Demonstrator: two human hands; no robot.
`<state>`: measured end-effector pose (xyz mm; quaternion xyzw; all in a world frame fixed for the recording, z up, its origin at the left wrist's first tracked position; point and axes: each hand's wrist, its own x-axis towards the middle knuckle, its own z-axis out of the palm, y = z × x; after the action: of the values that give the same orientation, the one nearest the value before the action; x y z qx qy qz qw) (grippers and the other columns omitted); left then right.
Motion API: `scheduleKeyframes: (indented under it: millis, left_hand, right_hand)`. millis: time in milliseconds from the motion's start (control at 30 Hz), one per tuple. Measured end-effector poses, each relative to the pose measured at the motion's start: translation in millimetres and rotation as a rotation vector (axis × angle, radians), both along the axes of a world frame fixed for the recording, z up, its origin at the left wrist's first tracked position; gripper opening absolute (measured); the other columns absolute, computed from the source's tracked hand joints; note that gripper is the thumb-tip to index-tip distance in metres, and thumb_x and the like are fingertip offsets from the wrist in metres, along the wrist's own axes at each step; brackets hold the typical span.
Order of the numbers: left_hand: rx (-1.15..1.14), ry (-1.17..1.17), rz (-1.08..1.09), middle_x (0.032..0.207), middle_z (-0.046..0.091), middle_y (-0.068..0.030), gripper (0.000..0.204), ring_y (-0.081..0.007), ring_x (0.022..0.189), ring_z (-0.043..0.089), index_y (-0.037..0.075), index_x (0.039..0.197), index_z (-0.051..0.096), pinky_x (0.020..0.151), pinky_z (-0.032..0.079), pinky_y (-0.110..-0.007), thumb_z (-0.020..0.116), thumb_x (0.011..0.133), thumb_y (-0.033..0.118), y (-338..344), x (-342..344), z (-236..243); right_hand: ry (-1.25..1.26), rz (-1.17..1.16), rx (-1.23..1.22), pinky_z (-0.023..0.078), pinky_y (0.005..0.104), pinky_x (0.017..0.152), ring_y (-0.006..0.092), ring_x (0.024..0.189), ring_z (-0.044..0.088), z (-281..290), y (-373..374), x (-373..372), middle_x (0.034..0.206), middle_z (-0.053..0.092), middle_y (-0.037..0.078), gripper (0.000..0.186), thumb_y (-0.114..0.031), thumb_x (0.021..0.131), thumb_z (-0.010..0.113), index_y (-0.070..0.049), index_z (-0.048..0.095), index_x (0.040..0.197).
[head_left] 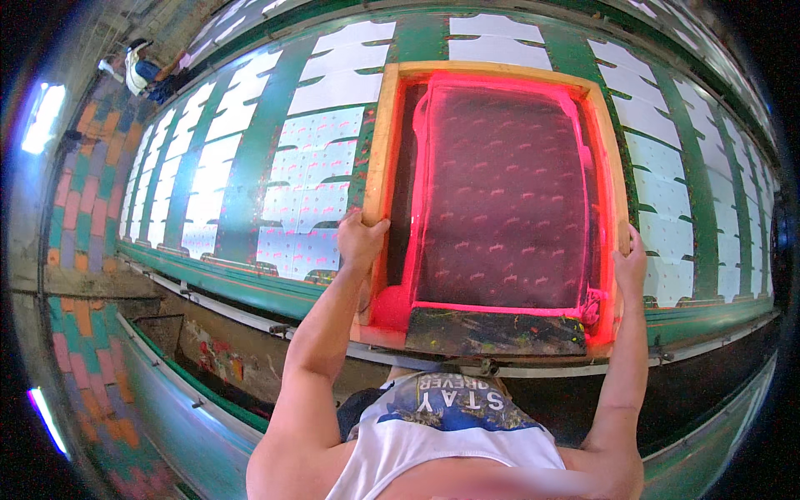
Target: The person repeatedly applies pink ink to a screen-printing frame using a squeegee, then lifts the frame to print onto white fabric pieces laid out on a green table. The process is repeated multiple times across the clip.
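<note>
A large wooden-edged screen printing frame (614,158) lies over the long green table in front of me. Its dark mesh (504,192) carries rows of small pink marks, and bright pink ink (390,308) lines the inner border. Along the near end sits a dark, ink-stained flat piece (496,332); whether it is a squeegee I cannot tell. My left hand (362,240) grips the left wooden side, thumb on top. On the opposite side, my right hand (631,265) is closed around the right edge, its fingers partly hidden.
White cut panels (342,83) lie in columns along the green table (258,175); panels left of the frame (312,179) bear small pink prints. A metal rail (217,300) follows the near edge. Another person (143,71) stands at the far left, beside a coloured tiled floor (87,196).
</note>
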<state>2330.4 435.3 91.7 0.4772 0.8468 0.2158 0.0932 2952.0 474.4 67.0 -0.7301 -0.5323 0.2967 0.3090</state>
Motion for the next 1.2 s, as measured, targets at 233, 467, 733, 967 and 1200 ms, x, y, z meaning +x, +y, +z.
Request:
scheduleKeyframes:
  millis: [233, 467, 733, 967, 1200]
  left_hand:
    - [0.047, 0.015, 0.016, 0.106, 0.080, -0.0239, 0.047, -0.0441, 0.106, 0.076, 0.001, 0.099, 0.082, 0.095, 0.061, -0.054, 0.091, 0.081, 0.043, 1, 10, 4]
    - [0.028, -0.149, -0.014, 0.127, 0.069, -0.0219, 0.049, -0.0422, 0.124, 0.068, 0.002, 0.123, 0.075, 0.104, 0.059, -0.054, 0.085, 0.089, 0.036, -1, 7, 8]
    - [0.111, -0.079, -0.101, 0.126, 0.069, -0.0227, 0.049, -0.0436, 0.123, 0.066, -0.003, 0.127, 0.068, 0.105, 0.058, -0.053, 0.082, 0.092, 0.029, -5, 8, 2]
    - [0.187, -0.021, -0.104, 0.121, 0.071, -0.0245, 0.045, -0.0452, 0.118, 0.067, -0.004, 0.122, 0.070, 0.103, 0.057, -0.055, 0.078, 0.094, 0.031, -4, 11, 3]
    - [0.171, -0.085, -0.054, 0.119, 0.072, -0.0270, 0.044, -0.0483, 0.115, 0.068, -0.003, 0.124, 0.072, 0.102, 0.056, -0.057, 0.071, 0.103, 0.036, 3, 12, 5]
  right_hand:
    - [-0.504, 0.688, 0.088, 0.046, 0.0538, 0.126, 0.0450, 0.147, 0.058, 94, -81, -67, 0.154, 0.065, 0.021, 0.087, -0.016, 0.083, 0.092, -0.006, 0.055, 0.161]
    - [-0.608, 1.006, -0.007, 0.050, 0.0532, 0.120, 0.0397, 0.140, 0.063, 122, -196, -184, 0.148, 0.069, 0.017, 0.066, -0.007, 0.081, 0.084, -0.012, 0.071, 0.146]
    - [-0.630, 0.888, 0.260, 0.057, 0.0487, 0.108, 0.0354, 0.122, 0.071, 88, -186, -228, 0.129, 0.077, 0.013, 0.056, 0.002, 0.081, 0.072, -0.010, 0.075, 0.135]
    - [-0.550, 1.084, -0.226, 0.061, 0.0559, 0.096, 0.0423, 0.109, 0.076, 101, -108, -229, 0.113, 0.080, 0.019, 0.037, -0.007, 0.083, 0.077, -0.012, 0.081, 0.120]
    - [-0.544, 1.304, -0.377, 0.060, 0.0587, 0.089, 0.0468, 0.101, 0.077, 101, 53, -232, 0.103, 0.080, 0.024, 0.029, -0.016, 0.083, 0.074, -0.011, 0.079, 0.110]
